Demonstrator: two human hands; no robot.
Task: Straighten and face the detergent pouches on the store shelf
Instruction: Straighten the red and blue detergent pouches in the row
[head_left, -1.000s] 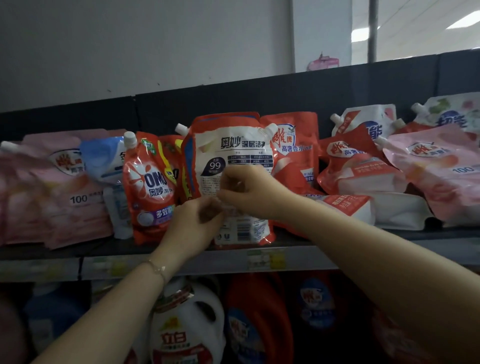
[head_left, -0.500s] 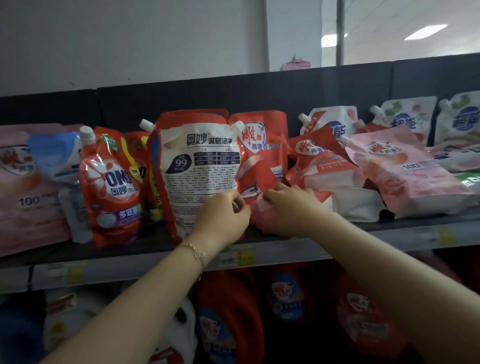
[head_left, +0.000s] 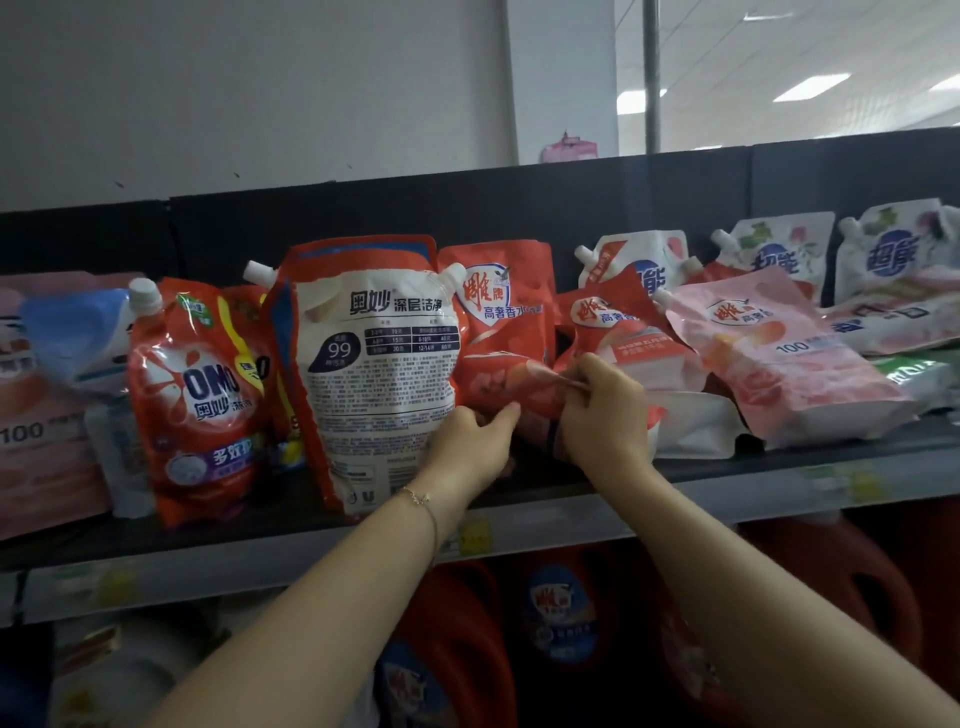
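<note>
Detergent pouches crowd the dark store shelf (head_left: 779, 462). A red-and-white pouch (head_left: 379, 374) stands upright with its printed back facing me. To its right a red pouch (head_left: 501, 332) leans, its lower part folded forward. My right hand (head_left: 602, 410) pinches that pouch's folded edge. My left hand (head_left: 470, 441) touches the red pouch's lower left with extended fingers, beside the white pouch's bottom corner. A red OMO pouch (head_left: 195, 395) stands at the left. Another red pouch (head_left: 623, 338) and a pink pouch (head_left: 779, 358) lean to the right.
White and floral pouches (head_left: 779, 254) stand along the back right, some lying flat. Pink pouches (head_left: 36, 395) and a blue one (head_left: 78, 332) fill the left end. The shelf's front rail (head_left: 571, 525) carries price tags. Large detergent jugs (head_left: 457, 649) sit on the shelf below.
Both hands left the white-backed pouch and moved right to the red pouch. My right hand now pinches its folded edge higher up; the view shifted right.
</note>
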